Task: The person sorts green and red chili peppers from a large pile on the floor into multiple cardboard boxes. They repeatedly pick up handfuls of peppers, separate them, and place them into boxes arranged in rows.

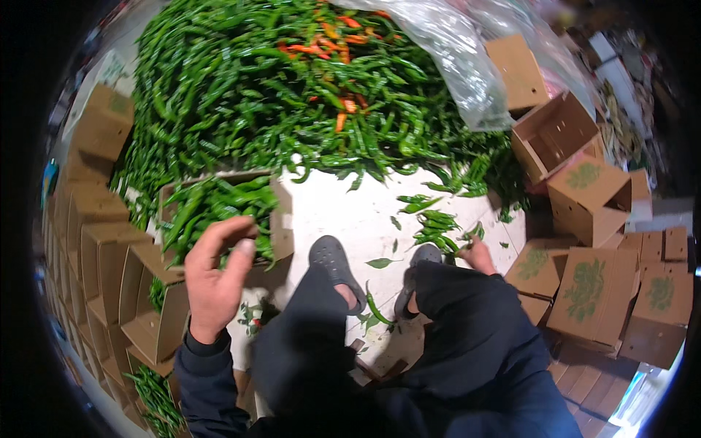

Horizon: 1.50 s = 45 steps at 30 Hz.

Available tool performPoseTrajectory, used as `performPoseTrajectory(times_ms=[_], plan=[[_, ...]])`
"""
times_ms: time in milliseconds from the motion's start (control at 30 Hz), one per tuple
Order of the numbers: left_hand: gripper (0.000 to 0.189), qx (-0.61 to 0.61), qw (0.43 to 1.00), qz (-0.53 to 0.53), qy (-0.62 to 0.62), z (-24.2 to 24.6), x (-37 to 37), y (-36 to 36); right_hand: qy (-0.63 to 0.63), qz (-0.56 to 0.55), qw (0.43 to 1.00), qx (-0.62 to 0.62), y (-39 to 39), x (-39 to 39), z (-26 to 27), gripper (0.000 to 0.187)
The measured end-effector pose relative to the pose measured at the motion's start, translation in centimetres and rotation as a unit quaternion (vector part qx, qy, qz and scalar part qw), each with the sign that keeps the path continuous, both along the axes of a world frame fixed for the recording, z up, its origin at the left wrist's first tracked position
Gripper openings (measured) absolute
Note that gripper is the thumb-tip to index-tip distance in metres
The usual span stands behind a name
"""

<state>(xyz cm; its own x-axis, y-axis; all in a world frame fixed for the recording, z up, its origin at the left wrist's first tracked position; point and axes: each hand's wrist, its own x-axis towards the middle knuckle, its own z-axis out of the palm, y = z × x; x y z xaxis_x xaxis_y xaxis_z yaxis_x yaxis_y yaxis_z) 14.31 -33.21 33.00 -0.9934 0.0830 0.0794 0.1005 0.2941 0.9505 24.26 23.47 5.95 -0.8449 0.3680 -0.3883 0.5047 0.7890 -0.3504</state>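
Observation:
My left hand (216, 279) is over the near edge of a cardboard box of green chili peppers (222, 205), its thumb and fingers apart and nothing visible between them. Down on the right, my right hand (478, 257) reaches to the floor beside my knee. Its fingertips meet a green pepper (474, 231) there, but whether they grip it cannot be made out. Close by lies a small cluster of loose green peppers (436, 223). Beyond the box rises a large heap of green peppers (230, 93), with some orange-red peppers (328, 44) among them.
Open cardboard boxes (101, 252) are stacked on the left, one low box holding peppers (156, 397). Printed cartons (583, 287) crowd the right side. Clear plastic sheeting (465, 65) covers part of the heap. A single pepper (375, 306) and leaves (381, 263) lie between my clogs (330, 254).

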Motion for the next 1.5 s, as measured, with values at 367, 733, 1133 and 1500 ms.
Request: performPoseTrajectory(times_ms=[367, 733, 1133, 1500], plan=[[0.091, -0.492, 0.681, -0.541, -0.052, -15.4, -8.8, 22.7, 0.131, -0.343, 0.93, -0.032, -2.6, 12.0, -8.0, 0.06], [0.121, -0.511, 0.729, -0.455, 0.02, -31.6, -5.3, 40.2, 0.009, -0.326, 0.945, 0.016, 3.6, -3.6, -7.1, 0.094], [0.112, -0.535, 0.698, -0.461, 0.121, -32.6, -7.1, 40.9, 0.262, -0.35, 0.875, -0.207, 11.4, -6.4, -7.9, 0.046], [0.094, -0.466, 0.732, -0.484, 0.112, -33.3, -9.0, 39.9, 0.263, -0.47, 0.696, -0.475, 5.4, 2.3, -7.1, 0.035]])
